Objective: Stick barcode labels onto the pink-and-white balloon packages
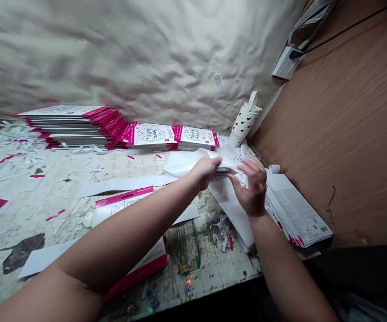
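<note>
My left hand (208, 171) grips a thin, glossy white sheet (182, 163), thumb on top. A printed barcode (222, 171) shows on the sheet just right of that thumb. At the sheet's right edge is my right hand (252, 188), its thumb and fingers curled around the edge; the fingers are slightly blurred. Below both hands lies a stack of long white paper (232, 214), slanting toward the table's front edge. Under my left forearm, a pink and white packet (126, 197) is partly hidden, with white strips (123, 184) around it.
Pink and white packets (69, 120) form a tall pile at the back left, with lower stacks (153, 135) beside it. A white tumbler with hearts (245, 121) stands near the wooden panel (347, 134). Grey printed packets (300, 210) lie at right. Paper scraps (29, 156) litter the table.
</note>
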{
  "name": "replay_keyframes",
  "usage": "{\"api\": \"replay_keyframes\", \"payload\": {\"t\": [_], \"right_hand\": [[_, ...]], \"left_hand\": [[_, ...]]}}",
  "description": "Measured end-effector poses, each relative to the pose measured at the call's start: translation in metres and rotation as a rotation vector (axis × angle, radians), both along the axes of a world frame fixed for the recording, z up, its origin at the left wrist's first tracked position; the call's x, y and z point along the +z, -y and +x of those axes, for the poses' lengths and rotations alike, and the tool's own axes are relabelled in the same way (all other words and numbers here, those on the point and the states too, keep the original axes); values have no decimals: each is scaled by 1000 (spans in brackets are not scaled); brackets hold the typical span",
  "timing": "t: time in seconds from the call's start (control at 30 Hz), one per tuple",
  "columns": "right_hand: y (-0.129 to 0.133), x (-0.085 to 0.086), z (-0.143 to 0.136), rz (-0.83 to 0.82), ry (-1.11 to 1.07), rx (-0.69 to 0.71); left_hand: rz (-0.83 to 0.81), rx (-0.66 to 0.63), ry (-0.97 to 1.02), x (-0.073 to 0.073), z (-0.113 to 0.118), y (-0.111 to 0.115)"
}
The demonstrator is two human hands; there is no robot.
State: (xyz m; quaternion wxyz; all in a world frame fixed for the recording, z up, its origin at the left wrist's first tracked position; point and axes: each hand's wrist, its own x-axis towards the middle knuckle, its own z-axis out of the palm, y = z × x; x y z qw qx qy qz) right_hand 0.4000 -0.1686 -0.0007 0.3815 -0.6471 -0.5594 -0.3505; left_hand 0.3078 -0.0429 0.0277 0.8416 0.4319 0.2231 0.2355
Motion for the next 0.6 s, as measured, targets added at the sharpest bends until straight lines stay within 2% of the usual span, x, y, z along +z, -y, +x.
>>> {"api": "replay_keyframes", "payload": {"t": [0.17, 0.27, 0.33, 0.43, 0.47, 0.53, 0.57, 0.6], "right_hand": [[5, 1, 4, 6, 84, -57], [15, 6, -11, -48, 69, -35], [25, 11, -29, -97, -70, 111], [36, 14, -60, -137, -515, 472], [36, 14, -68, -177, -653, 554], [28, 9, -83, -361, -772, 604], [21, 5, -88, -489, -751, 594], [11, 0, -92, -612, -704, 576]], "left_hand": [[54, -31, -49, 3, 2, 5], [122, -38, -134, 6, 10, 1], [185, -39, -214, 11, 12, -11], [340, -18, -363, 26, -5, -38], [439, 12, -419, 32, -19, -47], [782, 70, -587, 45, -63, -61], [1080, 65, -732, 49, -91, -65], [1363, 0, -904, 52, -123, -66]]}}
